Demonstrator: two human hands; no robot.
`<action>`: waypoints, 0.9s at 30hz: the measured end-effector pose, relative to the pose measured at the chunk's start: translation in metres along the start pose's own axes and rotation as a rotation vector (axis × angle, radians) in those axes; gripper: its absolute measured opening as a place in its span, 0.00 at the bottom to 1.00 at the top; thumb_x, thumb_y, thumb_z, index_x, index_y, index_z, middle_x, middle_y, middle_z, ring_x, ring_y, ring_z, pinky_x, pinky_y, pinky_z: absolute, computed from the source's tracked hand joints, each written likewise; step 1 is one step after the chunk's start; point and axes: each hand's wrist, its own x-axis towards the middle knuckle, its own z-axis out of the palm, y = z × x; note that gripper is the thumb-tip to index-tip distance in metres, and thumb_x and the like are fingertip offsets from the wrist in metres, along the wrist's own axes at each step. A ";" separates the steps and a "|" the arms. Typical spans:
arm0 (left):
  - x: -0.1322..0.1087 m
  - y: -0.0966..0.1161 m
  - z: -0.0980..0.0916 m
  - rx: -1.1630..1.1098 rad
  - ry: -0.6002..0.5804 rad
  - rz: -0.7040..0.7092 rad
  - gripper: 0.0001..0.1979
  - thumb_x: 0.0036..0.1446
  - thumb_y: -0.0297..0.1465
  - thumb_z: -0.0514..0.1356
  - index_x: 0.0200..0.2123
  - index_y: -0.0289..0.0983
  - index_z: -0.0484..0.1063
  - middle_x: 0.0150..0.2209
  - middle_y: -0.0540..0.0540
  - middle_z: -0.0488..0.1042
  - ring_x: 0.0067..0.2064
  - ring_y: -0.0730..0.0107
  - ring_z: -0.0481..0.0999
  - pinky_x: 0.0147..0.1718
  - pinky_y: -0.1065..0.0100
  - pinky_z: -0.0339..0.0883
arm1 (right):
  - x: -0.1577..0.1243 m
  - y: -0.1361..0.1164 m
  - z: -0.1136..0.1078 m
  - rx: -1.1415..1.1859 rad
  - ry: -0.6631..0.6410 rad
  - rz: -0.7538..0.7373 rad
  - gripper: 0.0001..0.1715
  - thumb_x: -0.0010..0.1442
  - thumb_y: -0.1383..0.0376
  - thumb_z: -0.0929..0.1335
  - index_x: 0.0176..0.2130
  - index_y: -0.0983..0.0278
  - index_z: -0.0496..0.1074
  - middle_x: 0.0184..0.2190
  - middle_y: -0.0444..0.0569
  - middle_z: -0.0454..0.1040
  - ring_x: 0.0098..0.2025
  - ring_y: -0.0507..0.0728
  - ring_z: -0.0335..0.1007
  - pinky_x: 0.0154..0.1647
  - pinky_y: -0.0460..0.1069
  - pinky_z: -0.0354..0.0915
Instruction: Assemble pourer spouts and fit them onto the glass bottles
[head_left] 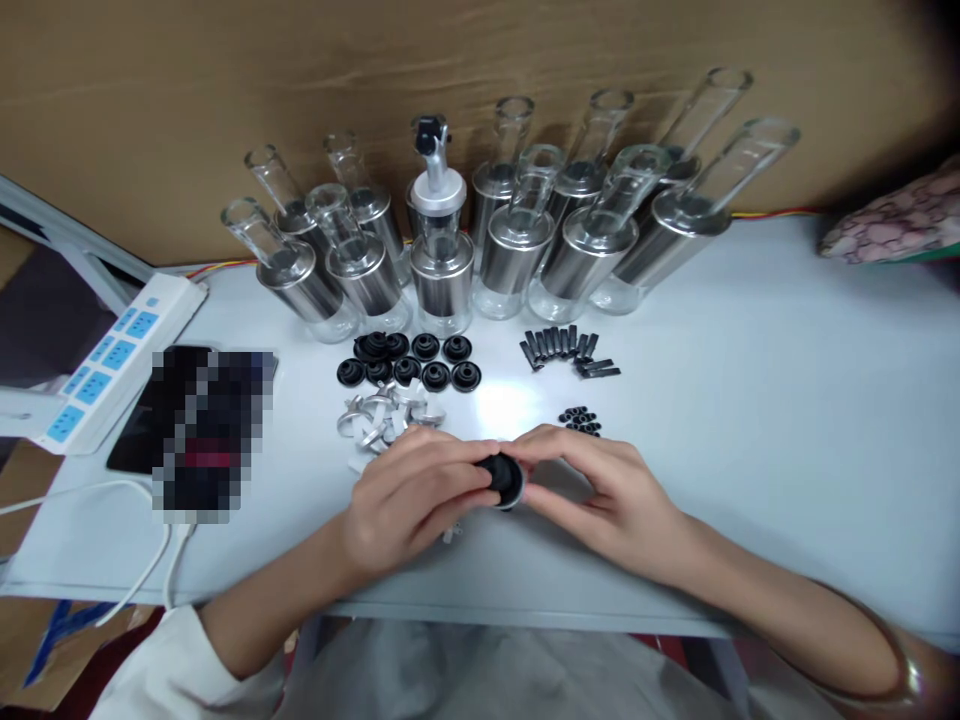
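Above the front of the table, my left hand [416, 490] pinches a black stopper [504, 476]. Its fingers press the stopper into a round, silver-rimmed cap [519, 492]. From the other side, my right hand [615, 495] grips the cap's rim between thumb and fingers. The cap's underside is mostly hidden. Just beyond my left hand lies a heap of silver pourer caps [386, 412]. Behind the heap sit rows of black stoppers [436, 376]. Small clear parts [451, 533] show below my left hand. Small black rings [579, 420] lie beyond my right hand.
Glass bottles with metal sleeves [442, 280] stand along the cardboard wall [450, 50]; one wears a silver pourer [439, 185]. Black flat pieces [555, 343] lie before them. Leftward are a power strip [112, 360], a partly pixelated phone [202, 430] and a white cable [176, 560].
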 end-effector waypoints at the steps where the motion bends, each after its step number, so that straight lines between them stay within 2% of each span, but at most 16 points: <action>1: 0.000 0.000 0.000 -0.009 -0.011 -0.003 0.03 0.60 0.24 0.58 0.39 0.34 0.68 0.39 0.39 0.78 0.37 0.70 0.78 0.35 0.68 0.72 | 0.000 0.000 0.000 -0.009 -0.009 0.017 0.11 0.61 0.67 0.67 0.45 0.61 0.69 0.35 0.49 0.77 0.35 0.55 0.75 0.32 0.47 0.71; 3: 0.001 -0.001 0.000 -0.020 -0.036 0.003 0.05 0.60 0.27 0.59 0.40 0.32 0.68 0.41 0.38 0.78 0.40 0.69 0.77 0.37 0.68 0.71 | -0.001 0.001 0.000 -0.008 -0.013 0.035 0.10 0.62 0.66 0.66 0.45 0.60 0.68 0.36 0.49 0.78 0.35 0.55 0.76 0.31 0.47 0.72; 5: 0.000 -0.002 0.000 0.002 -0.053 0.023 0.11 0.59 0.33 0.61 0.42 0.32 0.68 0.42 0.37 0.77 0.41 0.67 0.77 0.38 0.65 0.70 | -0.001 0.000 0.000 0.023 -0.001 0.033 0.11 0.62 0.67 0.66 0.47 0.60 0.67 0.37 0.48 0.78 0.37 0.55 0.77 0.34 0.47 0.73; 7: -0.001 -0.003 0.001 0.036 -0.073 0.018 0.15 0.57 0.34 0.62 0.44 0.32 0.67 0.44 0.36 0.77 0.42 0.65 0.76 0.40 0.63 0.68 | -0.001 -0.001 -0.001 0.066 0.012 0.028 0.14 0.62 0.69 0.66 0.48 0.58 0.64 0.38 0.47 0.79 0.38 0.54 0.77 0.38 0.47 0.73; 10: -0.002 -0.005 0.002 0.006 -0.093 -0.015 0.13 0.59 0.27 0.60 0.47 0.33 0.66 0.46 0.37 0.76 0.44 0.65 0.75 0.42 0.63 0.67 | -0.001 -0.002 -0.001 0.068 0.024 -0.003 0.18 0.60 0.71 0.67 0.47 0.56 0.62 0.35 0.44 0.78 0.36 0.53 0.77 0.37 0.46 0.72; 13: -0.003 -0.005 0.004 -0.058 -0.087 -0.023 0.13 0.59 0.25 0.60 0.47 0.32 0.66 0.46 0.37 0.76 0.44 0.66 0.76 0.41 0.64 0.67 | -0.001 -0.001 -0.002 -0.031 0.034 -0.067 0.18 0.58 0.72 0.67 0.46 0.56 0.63 0.36 0.45 0.77 0.33 0.52 0.76 0.34 0.45 0.72; 19: -0.004 -0.007 0.005 -0.078 -0.081 -0.056 0.12 0.57 0.29 0.63 0.43 0.33 0.66 0.42 0.40 0.77 0.42 0.67 0.76 0.41 0.65 0.66 | 0.001 0.002 -0.003 -0.120 -0.007 -0.140 0.16 0.58 0.72 0.64 0.46 0.58 0.64 0.34 0.45 0.77 0.30 0.52 0.75 0.31 0.46 0.70; 27: -0.005 -0.005 0.005 -0.045 -0.167 -0.013 0.09 0.60 0.32 0.59 0.41 0.34 0.67 0.41 0.42 0.76 0.42 0.68 0.74 0.42 0.64 0.65 | 0.003 0.000 -0.003 -0.219 -0.021 -0.221 0.14 0.53 0.75 0.62 0.39 0.60 0.64 0.22 0.39 0.70 0.21 0.49 0.67 0.24 0.43 0.63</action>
